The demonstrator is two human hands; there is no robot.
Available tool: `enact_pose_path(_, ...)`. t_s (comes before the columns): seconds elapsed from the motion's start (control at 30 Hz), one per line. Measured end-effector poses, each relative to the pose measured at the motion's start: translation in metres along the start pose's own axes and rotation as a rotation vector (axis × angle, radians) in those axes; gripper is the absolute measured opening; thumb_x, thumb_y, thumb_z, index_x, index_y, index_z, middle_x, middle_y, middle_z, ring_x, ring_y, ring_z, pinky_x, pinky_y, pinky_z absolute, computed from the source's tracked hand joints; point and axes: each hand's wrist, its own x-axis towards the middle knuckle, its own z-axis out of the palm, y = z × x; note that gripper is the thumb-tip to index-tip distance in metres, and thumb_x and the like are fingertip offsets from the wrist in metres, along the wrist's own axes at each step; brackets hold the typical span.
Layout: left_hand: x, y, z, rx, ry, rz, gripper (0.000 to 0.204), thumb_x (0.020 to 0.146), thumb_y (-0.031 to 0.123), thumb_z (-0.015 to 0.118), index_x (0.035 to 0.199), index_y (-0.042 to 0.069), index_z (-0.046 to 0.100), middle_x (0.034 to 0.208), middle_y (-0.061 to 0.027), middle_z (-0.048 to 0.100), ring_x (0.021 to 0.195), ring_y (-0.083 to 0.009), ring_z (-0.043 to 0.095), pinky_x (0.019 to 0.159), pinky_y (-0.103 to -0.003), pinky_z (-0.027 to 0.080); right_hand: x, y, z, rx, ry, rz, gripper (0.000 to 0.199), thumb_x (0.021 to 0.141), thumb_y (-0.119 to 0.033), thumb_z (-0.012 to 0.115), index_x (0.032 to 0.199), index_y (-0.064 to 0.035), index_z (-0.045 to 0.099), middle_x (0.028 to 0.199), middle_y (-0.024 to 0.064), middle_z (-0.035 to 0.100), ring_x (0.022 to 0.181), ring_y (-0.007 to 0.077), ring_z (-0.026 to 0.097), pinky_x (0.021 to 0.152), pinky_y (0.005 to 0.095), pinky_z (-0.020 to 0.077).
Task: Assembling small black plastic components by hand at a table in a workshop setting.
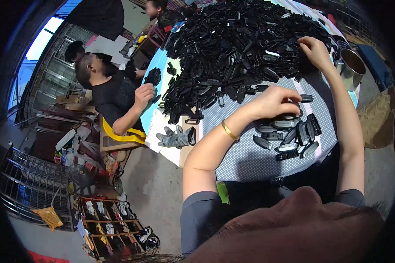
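Note:
My left hand [274, 101], with a gold bangle on its wrist, hovers over a small pile of black plastic parts [288, 136] on the grey dotted cloth [232, 153]. Its fingers are bent and its thumb stands apart from them; nothing shows between them. The parts are long and narrow with rounded ends, some glossy. Farther off, my right hand [317, 53] is at the right edge of a large heap of similar black parts [237, 48]. Its fingers curve toward the heap, with a gap between thumb and forefinger. The heap behind partly blends with its fingertips.
A metal pot [352, 69] stands at the table's right edge. Grey gloves [176, 137] lie at the left edge. A person in a dark shirt [118, 94] sits on the left, one hand by the heap; another person [162, 13] is at the far side. A shoe rack [114, 225] stands on the floor.

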Motion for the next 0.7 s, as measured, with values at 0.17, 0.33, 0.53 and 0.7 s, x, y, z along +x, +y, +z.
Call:
enact_pose_path(0.17,-0.008,-0.021,-0.040,0.460,0.369,-0.045,0.018,0.069,0.015,0.066,0.083,0.002,0.065,0.082,-0.0129,0.061,0.075,-0.0252,0.059,0.067,-0.032,0.047,-0.009,-0.020,0.024,-0.119,0.004,-0.372,0.020,0.080,-0.011,0.054,0.098,-0.0028,0.059,0.100,0.0113,0.058,0.095,0.0281,0.052,0.081,0.0334,0.0423)
enact_pose_path(0.33,-0.016,-0.040,-0.042,0.762,0.236,-0.090,0.024,0.063,0.017,0.070,0.083,0.005,0.065,0.083,-0.0115,0.059,0.080,-0.0287,0.055,0.073,-0.036,0.045,-0.018,-0.040,0.043,-0.289,0.046,-0.589,0.028,0.074,-0.009,0.058,0.102,-0.0055,0.057,0.111,0.0078,0.052,0.105,0.0261,0.046,0.089,0.0374,0.0358)
enact_pose_path(0.53,-0.013,-0.041,-0.031,0.914,0.156,-0.127,0.023,0.064,0.017,0.069,0.083,0.005,0.063,0.079,-0.0108,0.061,0.081,-0.0291,0.054,0.074,-0.037,0.045,-0.017,-0.048,0.054,-0.245,-0.001,-0.464,0.022,0.068,-0.009,0.063,0.089,-0.0042,0.056,0.102,0.0075,0.053,0.099,0.0254,0.047,0.084,0.0376,0.0367)
enact_pose_path(0.7,-0.008,-0.044,-0.025,0.753,0.287,-0.089,0.023,0.065,0.016,0.068,0.080,0.001,0.059,0.077,-0.0143,0.060,0.080,-0.0314,0.055,0.073,-0.039,0.044,-0.017,-0.048,0.050,-0.139,0.115,-0.530,0.014,0.064,-0.005,0.064,0.072,-0.0024,0.053,0.097,0.0082,0.054,0.091,0.0257,0.049,0.076,0.0364,0.0401)
